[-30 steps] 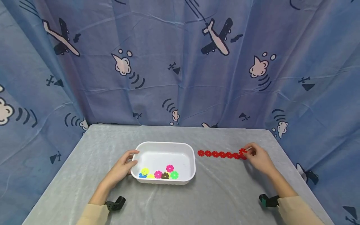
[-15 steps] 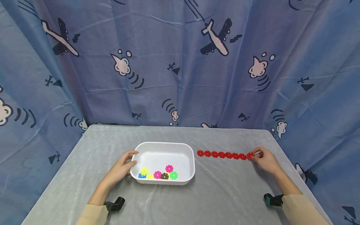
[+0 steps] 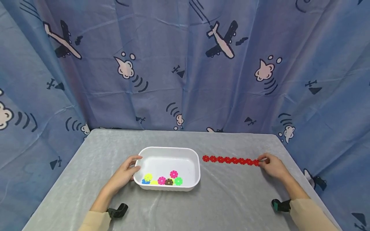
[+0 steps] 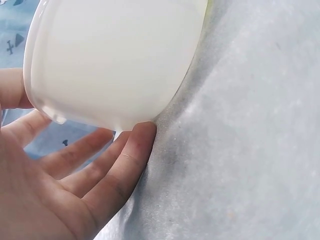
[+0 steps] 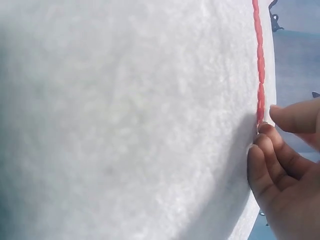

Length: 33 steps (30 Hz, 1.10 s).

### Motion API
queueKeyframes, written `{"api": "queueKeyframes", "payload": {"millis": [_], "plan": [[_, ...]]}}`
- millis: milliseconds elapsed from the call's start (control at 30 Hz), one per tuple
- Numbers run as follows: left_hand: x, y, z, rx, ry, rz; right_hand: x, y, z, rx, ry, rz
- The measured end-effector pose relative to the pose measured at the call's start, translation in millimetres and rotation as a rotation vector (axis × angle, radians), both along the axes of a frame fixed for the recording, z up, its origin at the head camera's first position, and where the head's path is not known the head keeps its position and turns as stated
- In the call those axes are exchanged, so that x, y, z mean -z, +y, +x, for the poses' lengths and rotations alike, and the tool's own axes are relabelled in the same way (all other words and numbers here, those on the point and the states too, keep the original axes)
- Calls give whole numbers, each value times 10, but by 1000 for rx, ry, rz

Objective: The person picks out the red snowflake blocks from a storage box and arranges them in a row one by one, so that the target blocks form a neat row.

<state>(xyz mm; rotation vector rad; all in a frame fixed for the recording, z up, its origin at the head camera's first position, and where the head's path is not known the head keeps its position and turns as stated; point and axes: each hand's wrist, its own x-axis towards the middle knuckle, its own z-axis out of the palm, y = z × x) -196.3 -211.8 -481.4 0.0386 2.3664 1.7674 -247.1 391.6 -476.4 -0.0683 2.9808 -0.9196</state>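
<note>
My left hand (image 3: 123,172) holds the white plastic tray (image 3: 169,155) at its left end, thumb and forefinger at the rim. In the left wrist view, several fingers press against the tray wall (image 4: 115,65). Right of the tray, a straight row of red notched snowflake discs (image 3: 227,160) lies on the table. My right hand (image 3: 274,167) is at the row's right end, its fingertips touching the last red disc (image 3: 255,162). The right wrist view shows the row edge-on (image 5: 260,62), with the thumb (image 5: 295,117) a little apart from it.
Inside the tray, along its near side, lie yellow, blue, pink, brown and green discs (image 3: 178,181). A grey cloth covers the table (image 3: 225,199), and a blue curtain (image 3: 156,45) hangs behind its back edge. Black wrist cameras (image 3: 118,210) sit at both wrists.
My right hand has moved right and brought the last red disc from above the row down to its end. The left hand and tray stay in place.
</note>
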Motion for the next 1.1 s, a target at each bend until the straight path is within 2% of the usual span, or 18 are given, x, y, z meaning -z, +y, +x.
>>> {"api": "queueKeyframes", "payload": {"millis": [200,333,467,800,933,1100], "plan": [[-16,-11,5,-7,-7,-9,-50,-74,53,-4,28,-7],[-23,-42,-15,-4,8,-31,-150,-209,74,-18,68,-21],[-41,-47,-26,-6,27,-74,-249,-398,110,2,114,-34],[-104,18,6,-25,207,-339,-367,-985,275,-14,206,-47],[-125,64,44,-52,286,-392,-422,-1218,353,-43,223,17],[-152,102,113,-92,401,-523,-415,-1435,467,-103,265,162]]}}
